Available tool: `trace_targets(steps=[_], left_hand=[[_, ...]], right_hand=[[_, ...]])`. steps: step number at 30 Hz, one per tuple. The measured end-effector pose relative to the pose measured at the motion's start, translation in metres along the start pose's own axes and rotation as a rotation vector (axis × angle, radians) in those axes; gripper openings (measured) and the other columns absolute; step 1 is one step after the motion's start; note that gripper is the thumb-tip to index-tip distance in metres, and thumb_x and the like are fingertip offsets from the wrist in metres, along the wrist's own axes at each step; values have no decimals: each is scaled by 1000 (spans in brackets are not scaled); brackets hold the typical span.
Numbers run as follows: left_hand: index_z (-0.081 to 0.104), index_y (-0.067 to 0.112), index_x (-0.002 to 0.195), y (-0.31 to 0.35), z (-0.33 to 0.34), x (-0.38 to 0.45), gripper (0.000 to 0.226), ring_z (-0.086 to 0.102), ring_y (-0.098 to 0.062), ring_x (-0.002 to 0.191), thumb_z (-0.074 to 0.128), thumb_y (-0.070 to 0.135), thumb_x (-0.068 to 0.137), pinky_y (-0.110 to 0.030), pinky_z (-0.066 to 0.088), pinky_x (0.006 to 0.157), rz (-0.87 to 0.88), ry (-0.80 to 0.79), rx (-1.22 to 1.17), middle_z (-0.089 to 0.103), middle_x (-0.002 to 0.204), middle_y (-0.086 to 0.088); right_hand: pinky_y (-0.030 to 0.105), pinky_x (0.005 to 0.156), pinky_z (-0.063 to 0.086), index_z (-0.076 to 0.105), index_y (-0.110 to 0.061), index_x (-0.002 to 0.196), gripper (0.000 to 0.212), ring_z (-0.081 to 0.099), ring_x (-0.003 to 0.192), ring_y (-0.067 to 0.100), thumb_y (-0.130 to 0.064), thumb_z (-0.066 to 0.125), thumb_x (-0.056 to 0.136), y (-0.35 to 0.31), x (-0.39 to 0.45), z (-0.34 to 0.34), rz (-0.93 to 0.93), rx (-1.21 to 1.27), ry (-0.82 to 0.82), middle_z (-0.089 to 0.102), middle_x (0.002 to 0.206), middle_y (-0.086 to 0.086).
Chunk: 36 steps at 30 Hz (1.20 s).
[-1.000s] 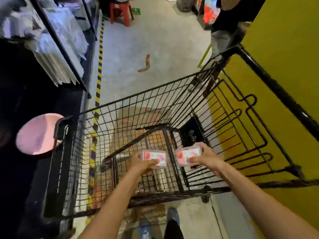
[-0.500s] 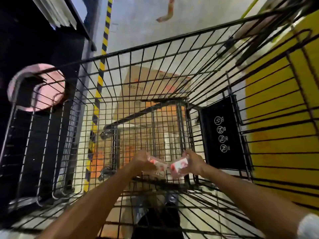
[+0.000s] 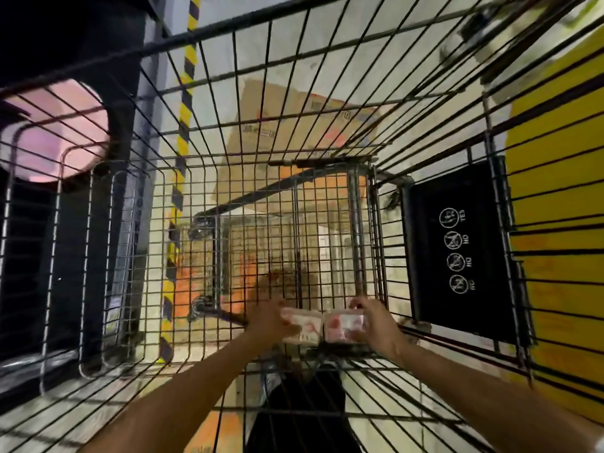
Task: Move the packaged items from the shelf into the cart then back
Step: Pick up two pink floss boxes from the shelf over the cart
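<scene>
Both hands are deep inside the black wire-mesh shopping cart (image 3: 327, 103), low near its floor; the left hand (image 3: 269, 318) grips a small clear plastic pack with a red-and-white label (image 3: 302, 325) by its left end, fingers (image 3: 287, 326) curled over the top face; the right hand (image 3: 376, 322) grips a second small clear pack with pink-red contents (image 3: 344, 323) by its right end, fingers arched over the far edge; the two packs sit side by side, edges touching or nearly so; whether either already rests on the mesh floor cannot be told.

Each pack is held by one hand alone, so they are likely light; the clear shells look thin and probably flex under a hard squeeze, and smooth film may be slippery; a hold across the short ends or along the stiffer rim should serve better than pressing the flat top. The mesh floor is open, yet the packs look wide enough to lie flat across the wires; set flat, they should stay put.

A black plastic panel with white pictograms (image 3: 457, 250) hangs on the cart's right wall.
</scene>
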<state>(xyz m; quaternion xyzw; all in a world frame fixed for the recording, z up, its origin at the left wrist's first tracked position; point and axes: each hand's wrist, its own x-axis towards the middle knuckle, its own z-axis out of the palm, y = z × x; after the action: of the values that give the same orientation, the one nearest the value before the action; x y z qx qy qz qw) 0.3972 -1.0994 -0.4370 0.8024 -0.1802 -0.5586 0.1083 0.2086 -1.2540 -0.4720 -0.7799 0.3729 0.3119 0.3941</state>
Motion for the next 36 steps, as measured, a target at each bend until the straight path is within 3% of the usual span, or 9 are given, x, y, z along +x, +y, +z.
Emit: trace_targets(steps=[4,7,9,12,16,24,28,30,36], left_hand=[[60,22,109,-3,14,-7,36,59,-12,88,75,33,77,-28,54,76,78,103,177,63,107,0],[57,25,115,0,20,-11,43,55,-14,98,75,34,77,-26,51,79,79,168,171,55,117,-1],[53,20,122,1,22,-11,49,53,-15,103,75,26,79,-23,48,79,65,170,85,49,122,-4],[47,16,128,1,23,-12,56,50,-15,102,74,18,80,-24,50,80,66,162,38,43,125,-7],[49,14,117,0,25,-15,47,46,-9,95,75,14,78,-13,48,67,100,140,52,40,116,1],[49,12,115,7,19,-18,40,44,-11,99,71,11,82,-15,46,71,96,75,118,38,120,-3],[45,10,129,15,3,-20,45,50,-22,114,64,16,88,-25,48,88,68,-21,175,43,130,-10],[48,10,121,19,-13,-22,36,55,-20,101,63,18,89,-27,50,82,62,-42,169,52,122,-10],[50,15,109,44,-80,-69,13,52,-13,85,51,19,96,-28,48,69,175,229,43,51,100,0]], right_hand=[[21,76,53,52,-14,116,37,63,99,26,-13,69,83,-25,-18,-12,11,162,66,52,116,7],[40,61,59,50,-7,110,13,70,74,25,-6,44,98,-26,-24,-9,23,300,70,60,108,17],[38,79,58,53,-8,110,18,62,85,17,-10,57,92,-15,-26,-2,-15,109,107,55,112,11],[12,84,46,54,-20,119,46,45,100,5,-12,74,78,-9,-24,-3,-51,-40,57,44,118,-5],[27,93,45,51,-22,121,44,45,114,14,-21,71,82,-12,-28,-5,-110,-203,49,48,121,-5],[31,106,31,35,-18,140,56,38,126,19,-32,59,91,-20,-29,-11,-128,-528,13,44,138,1],[29,110,29,34,-13,140,53,37,128,20,-30,54,94,-25,-35,-20,-128,-527,2,42,140,4],[28,111,29,35,-11,140,52,37,129,20,-27,54,94,-33,-41,-28,-137,-457,30,43,139,5],[35,102,45,47,-8,130,38,52,121,26,-20,55,95,-104,-68,-72,-214,-117,187,53,130,13]])
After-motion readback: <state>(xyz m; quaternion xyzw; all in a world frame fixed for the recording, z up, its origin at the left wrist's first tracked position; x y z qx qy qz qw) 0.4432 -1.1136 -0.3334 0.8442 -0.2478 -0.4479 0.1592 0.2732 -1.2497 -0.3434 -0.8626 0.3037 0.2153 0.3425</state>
